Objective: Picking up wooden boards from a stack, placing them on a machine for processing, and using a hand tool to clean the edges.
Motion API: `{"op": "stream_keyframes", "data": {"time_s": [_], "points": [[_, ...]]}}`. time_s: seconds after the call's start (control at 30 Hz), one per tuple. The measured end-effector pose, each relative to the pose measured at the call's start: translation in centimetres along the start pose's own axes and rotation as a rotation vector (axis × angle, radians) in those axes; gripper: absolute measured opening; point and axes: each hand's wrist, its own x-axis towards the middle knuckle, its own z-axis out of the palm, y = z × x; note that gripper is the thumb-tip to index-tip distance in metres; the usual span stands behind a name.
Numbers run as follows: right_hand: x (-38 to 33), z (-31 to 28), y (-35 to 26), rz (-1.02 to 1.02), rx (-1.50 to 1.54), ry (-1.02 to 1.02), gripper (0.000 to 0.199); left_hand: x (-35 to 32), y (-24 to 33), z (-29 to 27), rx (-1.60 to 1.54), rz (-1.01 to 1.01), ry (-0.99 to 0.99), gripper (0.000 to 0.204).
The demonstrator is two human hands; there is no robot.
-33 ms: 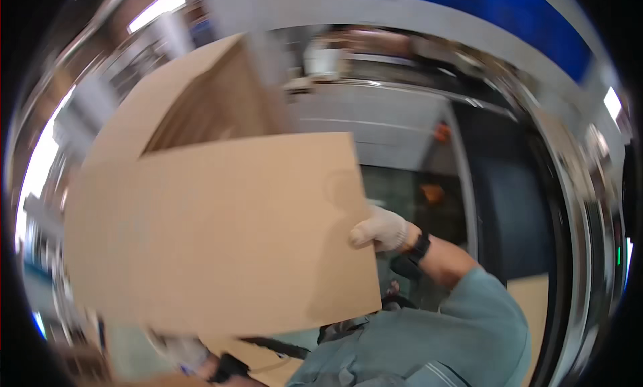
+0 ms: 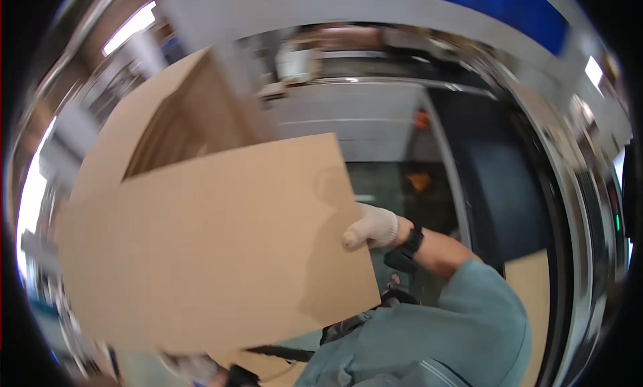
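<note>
A wide, flat tan board [image 2: 214, 246] fills the left and middle of the view, tilted with its left end lower. My right hand [image 2: 374, 226], in a white knit glove, grips its right edge. The thumb lies on the face toward me, and the other fingers are hidden behind. At the board's lower left edge my left hand [image 2: 191, 367], also gloved, is blurred and partly covered by the board, so its fingers do not show. Behind the board rises a large tan boxy form [image 2: 137, 116] with a brown, layered-looking side; whether it joins the board is unclear.
On the right runs a long black surface [image 2: 495, 166] with a metal edge, and a pale panel [image 2: 527, 286] lies at its near end. Orange objects [image 2: 418, 181] sit low beyond my right hand. A white and blue overhead structure [image 2: 429, 9] crosses the top.
The surroundings have shifted a little to the left in view. The board's left end appears slightly lower, and my right hand keeps its grip.
</note>
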Motion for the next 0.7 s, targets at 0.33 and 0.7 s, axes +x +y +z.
{"op": "stream_keyframes", "data": {"time_s": [0.33,0.7], "points": [[-24.0,-7.1,-0.8,-0.515,-0.068,0.923,0.069,-1.2,-18.1,18.9,0.211,-0.228,-0.316,0.053],[-43.0,-9.5,4.6,-0.872,-0.021,1.635,0.048,-7.3,-43.7,40.5,-0.047,-0.923,-0.455,0.053]]}}
